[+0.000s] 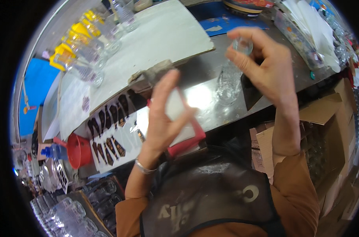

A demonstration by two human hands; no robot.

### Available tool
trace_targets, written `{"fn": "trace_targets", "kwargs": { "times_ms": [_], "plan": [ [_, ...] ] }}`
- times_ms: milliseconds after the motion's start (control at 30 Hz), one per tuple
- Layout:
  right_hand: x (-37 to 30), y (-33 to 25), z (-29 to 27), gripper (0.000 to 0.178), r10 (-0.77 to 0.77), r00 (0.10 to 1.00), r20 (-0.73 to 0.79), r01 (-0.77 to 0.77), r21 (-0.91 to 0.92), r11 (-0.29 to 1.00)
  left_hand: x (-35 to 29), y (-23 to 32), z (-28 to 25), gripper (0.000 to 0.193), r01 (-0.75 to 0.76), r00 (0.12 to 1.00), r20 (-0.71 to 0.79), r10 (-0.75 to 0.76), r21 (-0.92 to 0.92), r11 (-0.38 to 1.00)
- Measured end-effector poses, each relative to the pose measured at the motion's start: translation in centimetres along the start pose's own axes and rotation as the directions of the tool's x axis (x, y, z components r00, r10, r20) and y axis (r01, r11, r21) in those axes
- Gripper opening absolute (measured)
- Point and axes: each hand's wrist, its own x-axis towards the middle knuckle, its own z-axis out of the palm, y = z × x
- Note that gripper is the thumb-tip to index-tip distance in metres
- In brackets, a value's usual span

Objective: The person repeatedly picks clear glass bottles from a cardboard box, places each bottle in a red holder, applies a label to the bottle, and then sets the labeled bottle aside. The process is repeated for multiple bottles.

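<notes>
My right hand has its thumb and fingers curled round one end of a clear glass bottle. The bottle's lower part is over the shiny steel worktop, and I cannot tell whether it rests there. My left hand is raised and blurred by motion, thumb and fingers apart, with nothing seen between them. Behind and below it lies a white pad with a red edge, partly covered by the hand. Left of that hand, black and gold labels lie in rows on a white backing sheet.
Several clear bottles with yellow pieces stand on a pale board. A red bucket is at the left. Packed glassware sits lower left. An open cardboard box is at the right, below a clear bin.
</notes>
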Motion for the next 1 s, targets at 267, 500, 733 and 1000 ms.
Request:
{"fn": "trace_targets", "kwargs": {
  "times_ms": [267,500,733,1000],
  "plan": [
    [5.5,-0.3,10.0,0.039,-0.010,0.996,0.087,-0.030,0.452,0.891,-2.9,-0.1,0.4,0.082,0.260,0.931,-0.082,-0.357,-0.537,0.803],
    [-6.8,-1.8,14.4,0.045,0.159,0.893,0.421,-0.330,0.372,0.867,-5.5,-4.7,1.1,0.076,0.404,0.801,-0.167,-0.575,-0.560,0.724],
    [-10.5,-3.5,13.7,0.051,0.157,0.918,0.365,-0.305,0.394,0.867,-6.5,-2.9,0.9,0.069,0.403,0.829,-0.194,-0.524,-0.442,0.801],
    [-9.6,-2.6,13.0,0.047,0.289,0.866,0.408,-0.460,0.423,0.780,-5.4,-2.9,0.1,0.067,0.395,0.840,-0.283,-0.463,-0.268,0.879]
  ]
}}
